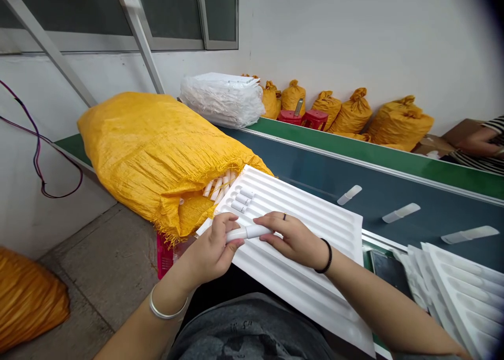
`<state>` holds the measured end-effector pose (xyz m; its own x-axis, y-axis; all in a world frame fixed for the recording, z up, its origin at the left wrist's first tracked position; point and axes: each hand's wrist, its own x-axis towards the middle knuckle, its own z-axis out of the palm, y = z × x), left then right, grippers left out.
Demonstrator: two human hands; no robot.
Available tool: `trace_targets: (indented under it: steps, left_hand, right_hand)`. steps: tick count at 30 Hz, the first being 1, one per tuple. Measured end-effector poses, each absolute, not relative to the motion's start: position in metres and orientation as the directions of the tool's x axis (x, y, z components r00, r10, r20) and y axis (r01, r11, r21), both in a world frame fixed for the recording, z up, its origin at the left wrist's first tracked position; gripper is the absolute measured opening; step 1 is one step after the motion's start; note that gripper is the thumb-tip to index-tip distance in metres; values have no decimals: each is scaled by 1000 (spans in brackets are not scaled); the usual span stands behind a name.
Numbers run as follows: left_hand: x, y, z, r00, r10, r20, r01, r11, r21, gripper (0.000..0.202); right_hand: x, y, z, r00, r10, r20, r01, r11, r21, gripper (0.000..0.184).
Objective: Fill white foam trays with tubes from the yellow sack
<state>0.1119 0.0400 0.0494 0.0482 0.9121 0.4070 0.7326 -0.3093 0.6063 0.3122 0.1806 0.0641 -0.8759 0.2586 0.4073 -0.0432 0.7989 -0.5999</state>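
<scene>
Both hands hold one white plastic tube [249, 232] above a white grooved tray [311, 244] that lies across my lap. My left hand [214, 250], with a silver bangle on its wrist, pinches the tube's left end. My right hand [293, 239], with a dark ring and a black wristband, grips the right end. Three short white tubes [242, 200] lie in the tray's grooves just beyond my hands. A big yellow woven sack [157, 155] lies open at the tray's left, with several white tubes showing in its mouth.
A dark conveyor belt [394, 192] carries three white tubes to the right. More grooved trays [464, 292] are stacked at lower right beside a phone [388, 268]. Yellow sacks, red stools and a bagged tray stack [222, 98] line the far wall. Another person's arm [480, 142] is at far right.
</scene>
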Motion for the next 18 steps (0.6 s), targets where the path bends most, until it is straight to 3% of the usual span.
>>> trace_targets:
  steps: [2, 5, 8, 10, 13, 16, 18]
  left_hand:
    - [120, 40, 50, 59, 903, 425, 709, -338, 619, 36]
    - [130, 42, 44, 56, 912, 407, 724, -317, 613, 38]
    - [120, 52, 31, -8, 952, 305, 779, -186, 600, 62]
    - [96, 62, 20, -140, 958, 252, 840, -20, 542, 62]
    - [42, 79, 1, -345, 921, 179, 863, 237, 445, 40]
    - [-8, 88, -11, -437, 890, 129, 858, 369, 356, 38]
    - [-32, 90, -15, -519, 847, 113, 837, 476, 269, 38]
  right_hand:
    - [314, 175, 65, -872, 207, 444, -87, 827, -555, 30]
    - [310, 171, 65, -903, 196, 382, -29, 859, -510, 30]
    - [304, 192, 59, -886, 416, 203, 333, 878, -344, 16]
    - [304, 225, 54, -754, 641, 143, 604, 762, -233, 14]
    - [316, 294, 46, -496, 858, 136, 836, 514, -192, 28]
    - [337, 351, 35, -278, 960, 23, 947, 278, -159, 26]
    - [349, 372, 26, -216, 972, -96, 970, 202, -135, 24]
